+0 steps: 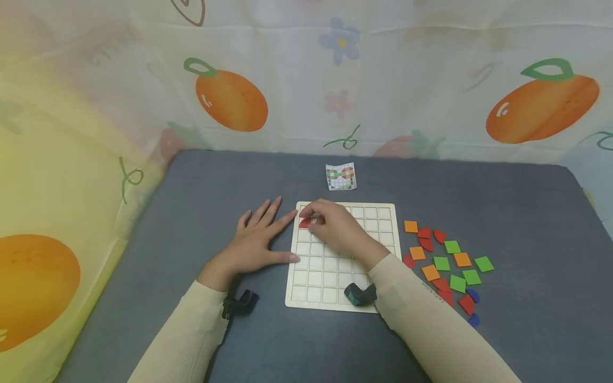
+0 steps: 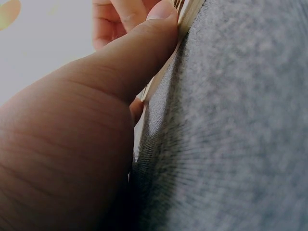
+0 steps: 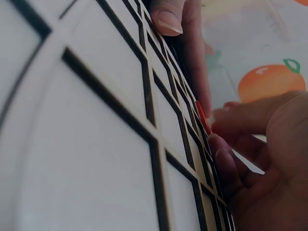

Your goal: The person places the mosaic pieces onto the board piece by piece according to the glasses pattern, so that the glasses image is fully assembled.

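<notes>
A pale wooden grid board [image 1: 300, 277] lies on the dark table. My left hand [image 1: 256, 239] is spread along its left side. The left thumb [image 2: 139, 50] rests on the board's edge, and the index fingertip reaches the upper left corner. Over the upper left cells, my right hand [image 1: 337, 226] has its fingers curled and pinches a red piece [image 1: 304, 223] with a curved edge. From the right wrist, this red piece [image 3: 203, 118] shows at the right fingertips, near the board's surface. Part of the grid is hidden under the right hand and forearm.
Right of the board lie loose flat pieces: orange squares [image 1: 411, 226], green squares [image 1: 452, 247], red curved pieces [image 1: 439, 236] and blue ones [image 1: 473, 295]. A small printed pattern card [image 1: 341, 183] lies behind the board. A fruit-patterned cloth [image 1: 297, 80] hangs at the back.
</notes>
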`<state>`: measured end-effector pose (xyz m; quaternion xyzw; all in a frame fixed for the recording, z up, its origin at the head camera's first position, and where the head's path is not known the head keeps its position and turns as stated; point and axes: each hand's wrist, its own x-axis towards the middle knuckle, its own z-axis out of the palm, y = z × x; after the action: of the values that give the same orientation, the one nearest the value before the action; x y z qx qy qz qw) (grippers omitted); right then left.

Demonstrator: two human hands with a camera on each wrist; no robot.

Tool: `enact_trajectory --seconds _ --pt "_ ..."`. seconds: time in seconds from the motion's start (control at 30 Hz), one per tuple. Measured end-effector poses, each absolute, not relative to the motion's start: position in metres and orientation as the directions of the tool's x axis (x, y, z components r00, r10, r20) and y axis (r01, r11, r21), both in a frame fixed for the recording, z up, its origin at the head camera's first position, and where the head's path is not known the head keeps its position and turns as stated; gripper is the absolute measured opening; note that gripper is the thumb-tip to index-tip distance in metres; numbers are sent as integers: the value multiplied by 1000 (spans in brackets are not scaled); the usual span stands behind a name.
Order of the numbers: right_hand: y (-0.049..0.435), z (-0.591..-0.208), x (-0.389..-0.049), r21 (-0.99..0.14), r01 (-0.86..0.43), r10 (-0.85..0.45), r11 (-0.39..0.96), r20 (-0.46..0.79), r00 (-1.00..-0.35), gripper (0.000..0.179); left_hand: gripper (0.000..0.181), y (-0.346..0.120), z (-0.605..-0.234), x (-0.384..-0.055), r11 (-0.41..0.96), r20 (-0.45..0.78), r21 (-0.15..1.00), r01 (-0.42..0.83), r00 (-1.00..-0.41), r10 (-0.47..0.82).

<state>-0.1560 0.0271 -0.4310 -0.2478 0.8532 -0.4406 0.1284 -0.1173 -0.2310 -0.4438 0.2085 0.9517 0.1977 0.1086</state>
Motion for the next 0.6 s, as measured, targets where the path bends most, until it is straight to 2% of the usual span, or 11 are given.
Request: enact_trajectory --seconds 0.33,0.6 --pt "46 -416 -146 -921 -208 -520 329 7 -854 44 108 -229 -441 -118 849 -149 401 344 -890 430" --pt "68 -403 -130 -947 -195 -511 255 39 -858 46 109 -229 -442 -117 847 -134 404 346 -893 429"
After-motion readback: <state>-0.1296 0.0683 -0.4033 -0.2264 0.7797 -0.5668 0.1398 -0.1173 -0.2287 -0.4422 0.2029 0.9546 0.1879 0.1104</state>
